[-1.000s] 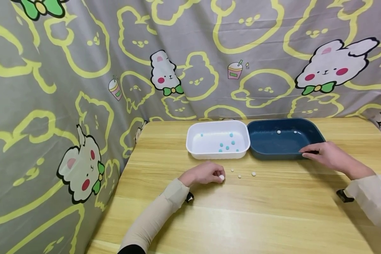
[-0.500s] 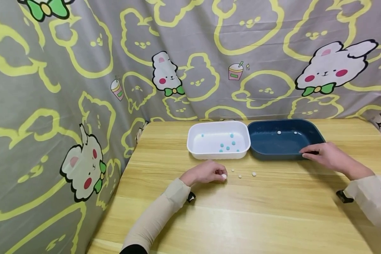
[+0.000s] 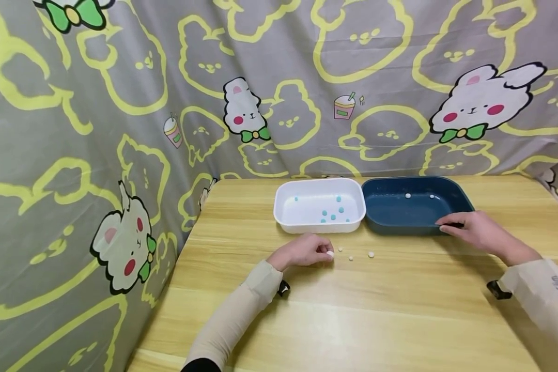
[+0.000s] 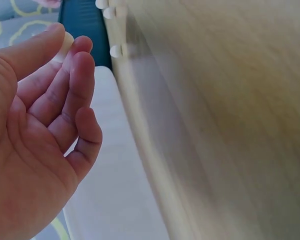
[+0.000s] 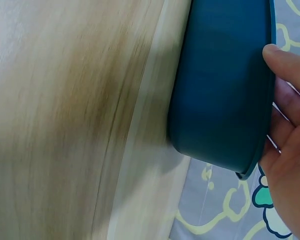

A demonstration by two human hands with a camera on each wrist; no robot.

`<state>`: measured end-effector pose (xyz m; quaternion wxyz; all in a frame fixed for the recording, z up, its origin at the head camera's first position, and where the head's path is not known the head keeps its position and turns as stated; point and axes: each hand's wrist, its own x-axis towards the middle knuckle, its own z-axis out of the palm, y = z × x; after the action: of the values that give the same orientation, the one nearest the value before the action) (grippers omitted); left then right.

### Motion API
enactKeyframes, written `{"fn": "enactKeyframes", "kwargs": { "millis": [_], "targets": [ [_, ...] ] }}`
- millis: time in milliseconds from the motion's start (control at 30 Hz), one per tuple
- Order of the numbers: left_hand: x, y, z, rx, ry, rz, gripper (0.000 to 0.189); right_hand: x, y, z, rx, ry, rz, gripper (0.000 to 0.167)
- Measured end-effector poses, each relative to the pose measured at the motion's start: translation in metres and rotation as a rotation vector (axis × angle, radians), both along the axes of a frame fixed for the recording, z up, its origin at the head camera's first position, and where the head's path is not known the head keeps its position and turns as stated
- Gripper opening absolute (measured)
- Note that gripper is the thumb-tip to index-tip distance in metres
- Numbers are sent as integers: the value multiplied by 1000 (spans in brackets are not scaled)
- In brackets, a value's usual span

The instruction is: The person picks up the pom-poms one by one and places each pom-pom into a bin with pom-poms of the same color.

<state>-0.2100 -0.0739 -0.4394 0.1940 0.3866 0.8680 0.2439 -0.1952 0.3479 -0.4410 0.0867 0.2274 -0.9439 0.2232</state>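
My left hand (image 3: 307, 249) pinches a small white ball (image 4: 64, 47) between thumb and fingertips, low over the table in front of the white tray (image 3: 316, 228). Just right of those fingers lie three loose white balls, the largest (image 3: 371, 254) farthest right. My right hand (image 3: 478, 233) grips the front right rim of the dark blue tray (image 5: 220, 90), thumb on the outer side and fingers over the edge. Inside that tray sit two white balls, one (image 3: 407, 196) near its middle and a smaller one (image 3: 431, 196) to the right.
Several light blue balls (image 3: 332, 217) lie in the white tray, which stands against the dark blue one. Both are near the back of the wooden table (image 3: 376, 320). A grey curtain (image 3: 288, 46) with cartoon prints hangs behind and along the left.
My left hand, with the white ball pinched in it, has shifted slightly right toward the loose balls. The right hand keeps its grip on the dark blue tray's rim.
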Motion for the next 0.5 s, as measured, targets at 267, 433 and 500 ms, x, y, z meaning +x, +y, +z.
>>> {"fn": "enactKeyframes", "kwargs": {
  "millis": [267,433,500],
  "targets": [
    [-1,2,3,32,2,19,7,0,-3,-4,-4,56,31,17],
    [-5,11,10,75,33,48,7,1,-2,-3,-9,64,40,17],
    [-7,16,13,90,56,67,7,2,-1,-2,-11,75,48,19]
  ]
}}
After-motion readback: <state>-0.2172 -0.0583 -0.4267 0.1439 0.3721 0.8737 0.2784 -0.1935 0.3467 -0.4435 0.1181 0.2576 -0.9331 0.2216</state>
